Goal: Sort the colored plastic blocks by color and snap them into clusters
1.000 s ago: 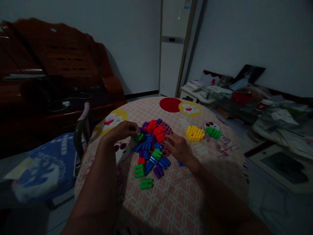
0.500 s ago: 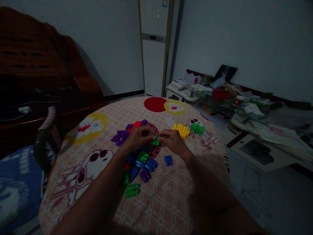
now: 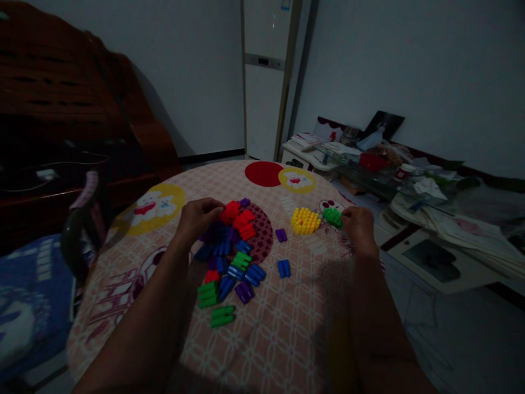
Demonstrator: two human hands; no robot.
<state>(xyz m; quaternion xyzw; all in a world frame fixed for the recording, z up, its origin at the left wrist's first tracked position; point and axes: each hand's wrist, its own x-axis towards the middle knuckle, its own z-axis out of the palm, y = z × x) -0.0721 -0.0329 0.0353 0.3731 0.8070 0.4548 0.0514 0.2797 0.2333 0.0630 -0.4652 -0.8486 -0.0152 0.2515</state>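
My right hand (image 3: 359,227) is at the right of the table, its fingers pinched at the edge of a green cluster of joined building blocks (image 3: 332,216). Left of that cluster lies a bigger yellow cluster of joined blocks (image 3: 305,221). My left hand (image 3: 200,220) reaches over the far left of the loose pile, thumb and fingers closed beside the red building blocks (image 3: 230,212). Whatever is between its fingertips is hidden. Blue blocks (image 3: 221,246), green blocks (image 3: 208,294) and a purple block (image 3: 245,293) are spread nearer to me.
A dark red perforated round mat (image 3: 264,232) lies partly under the pile on the patterned tablecloth (image 3: 270,334). One small purple block (image 3: 281,235) and one blue block (image 3: 284,268) lie apart. A chair (image 3: 84,224) stands left; a cluttered cabinet (image 3: 435,241) stands right.
My hands were together over the mat, holding a green block between them. They have parted: the right moved right to the green cluster, the left moved left to the pile.
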